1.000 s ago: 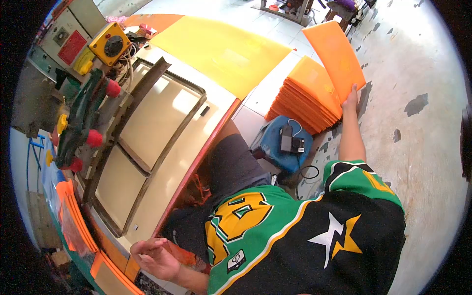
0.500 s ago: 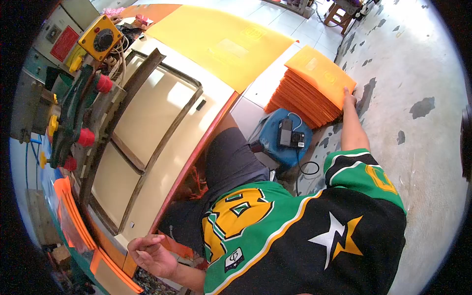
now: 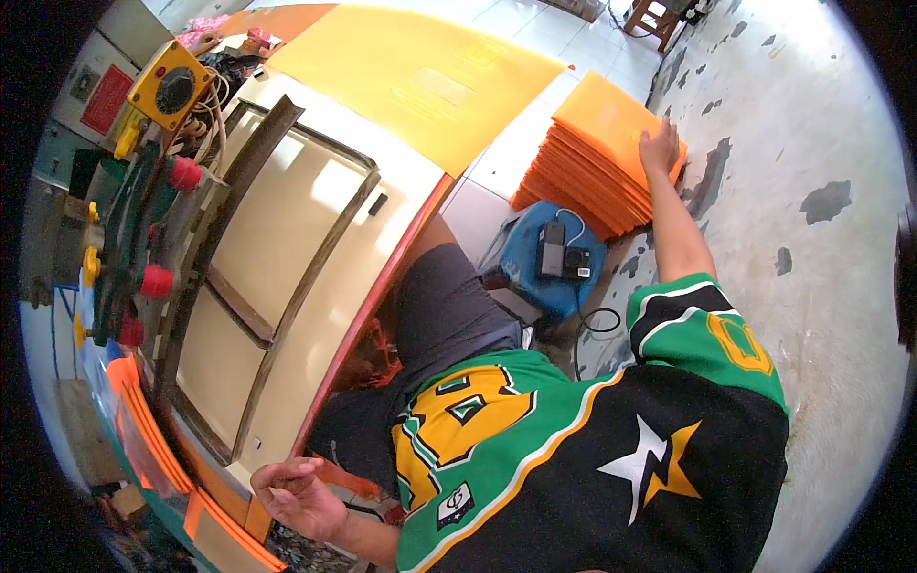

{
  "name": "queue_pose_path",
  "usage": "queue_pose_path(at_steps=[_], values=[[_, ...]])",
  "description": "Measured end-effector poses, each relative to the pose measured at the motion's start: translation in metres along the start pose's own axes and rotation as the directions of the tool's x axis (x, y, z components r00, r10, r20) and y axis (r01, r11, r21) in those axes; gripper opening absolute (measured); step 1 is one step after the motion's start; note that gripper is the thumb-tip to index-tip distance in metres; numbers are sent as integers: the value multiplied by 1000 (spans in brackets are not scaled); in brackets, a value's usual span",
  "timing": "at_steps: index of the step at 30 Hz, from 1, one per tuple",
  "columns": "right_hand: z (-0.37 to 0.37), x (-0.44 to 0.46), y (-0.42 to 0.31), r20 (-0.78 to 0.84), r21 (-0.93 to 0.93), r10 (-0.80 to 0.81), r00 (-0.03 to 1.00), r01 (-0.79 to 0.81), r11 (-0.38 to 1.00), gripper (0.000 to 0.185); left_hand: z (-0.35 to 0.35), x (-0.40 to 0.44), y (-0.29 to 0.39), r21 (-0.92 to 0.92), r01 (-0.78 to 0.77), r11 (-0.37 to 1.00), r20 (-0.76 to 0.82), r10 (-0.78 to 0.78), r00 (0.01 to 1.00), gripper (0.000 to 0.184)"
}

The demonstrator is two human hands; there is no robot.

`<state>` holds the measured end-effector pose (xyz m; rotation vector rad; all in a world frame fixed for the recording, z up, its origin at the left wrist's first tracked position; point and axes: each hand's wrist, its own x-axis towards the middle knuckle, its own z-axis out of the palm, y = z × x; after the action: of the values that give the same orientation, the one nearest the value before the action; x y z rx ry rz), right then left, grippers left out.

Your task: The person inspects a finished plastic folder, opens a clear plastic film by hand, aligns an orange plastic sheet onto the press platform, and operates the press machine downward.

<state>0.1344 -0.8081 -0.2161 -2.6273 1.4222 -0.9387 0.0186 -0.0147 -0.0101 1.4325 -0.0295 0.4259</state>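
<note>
My right hand (image 3: 659, 149) lies on the far right part of a tall stack of orange sheets (image 3: 592, 124), its fingers extended and apart over the top sheet. My left hand (image 3: 298, 498) hovers by the near corner of the cream work table, palm turned up and fingers loosely bent apart, with nothing in it. A dark metal frame (image 3: 310, 258) with a crossbar lies on the cream table top (image 3: 382, 239). Beyond it a large yellow-orange sheet (image 3: 411, 81) with a faint embossed emblem covers the table's far end.
A machine with red knobs (image 3: 156, 281) and a yellow dial box (image 3: 172, 86) stands along the left. Orange-edged pieces (image 3: 153, 430) hang at the lower left. Under the stack is a blue stool (image 3: 521, 250) carrying a black device with a cable (image 3: 551, 250). A worn wall (image 3: 812, 286) runs along the right.
My right hand has shifted from the stack's right edge onto its top sheet, fingers spreading. My left hand has barely moved. The view has tilted slightly.
</note>
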Motion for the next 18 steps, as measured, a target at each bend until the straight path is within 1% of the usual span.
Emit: queue_pose_path(at_steps=[1, 2, 4, 5, 6, 7, 8, 9, 11, 12, 13, 14, 15, 16, 17, 18], values=[[9, 1, -7, -32, -51, -52, 998, 50, 997, 73, -1, 1, 0, 11, 1, 1000, 6, -1, 1000, 49], [16, 2, -12, -25, -49, -49, 998, 47, 998, 73, -2, 1, 1, 23, 2, 1000, 11, -2, 1000, 49], [24, 1, -20, 100, -126, -78, 992, 90, 988, 82, -2, 2, 4, 14, -17, 1000, 16, 17, 1000, 49], [27, -4, -23, 103, -125, -77, 992, 89, 988, 82, -2, 2, 6, -4, -36, 999, 20, 36, 999, 49], [33, -10, -24, 361, -191, 24, 932, 48, 980, 81, -2, 3, 7, -1, -36, 999, 21, 36, 999, 49], [37, -15, -23, 585, -266, 138, 799, 28, 964, 81, -3, 4, 9, 7, -74, 997, 64, 74, 995, 46], [39, -17, -21, 587, -266, 139, 798, 28, 963, 81, -4, 4, 10, 13, -113, 993, 106, 111, 988, 44], [40, -19, -19, 591, -241, 127, 796, 24, 970, 81, -11, 4, 10, 15, -111, 994, 107, 109, 988, 44], [41, -23, -12, 597, -224, 119, 793, 22, 974, 82, -26, 7, 12, -99, -164, 982, 260, 184, 948, 45], [44, -21, -10, 599, -230, 118, 792, 29, 973, 82, -32, 13, 13, -101, -160, 982, 259, 181, 949, 45], [45, -18, -11, 600, -234, 114, 792, 37, 972, 83, -37, 22, 19, -271, -189, 944, 384, 286, 878, 56], [44, -17, -11, 599, -235, 111, 793, 41, 971, 83, -41, 27, 28, -436, -188, 880, 477, 403, 781, 69], [43, -16, -14, 608, -244, 123, 785, 37, 969, 83, -27, 35, 50, -387, -278, 879, 505, 454, 734, 55], [42, -17, -16, 617, -252, 134, 775, 34, 967, 83, -13, 42, 73, -342, -370, 864, 531, 503, 683, 46], [41, -17, -17, 617, -250, 129, 776, 38, 967, 83, 3, 48, 92, -286, -550, 785, 536, 607, 587, 46], [40, -17, -18, 622, -258, 137, 771, 36, 965, 83, 16, 50, 104, -254, -715, 652, 530, 712, 461, 46]])
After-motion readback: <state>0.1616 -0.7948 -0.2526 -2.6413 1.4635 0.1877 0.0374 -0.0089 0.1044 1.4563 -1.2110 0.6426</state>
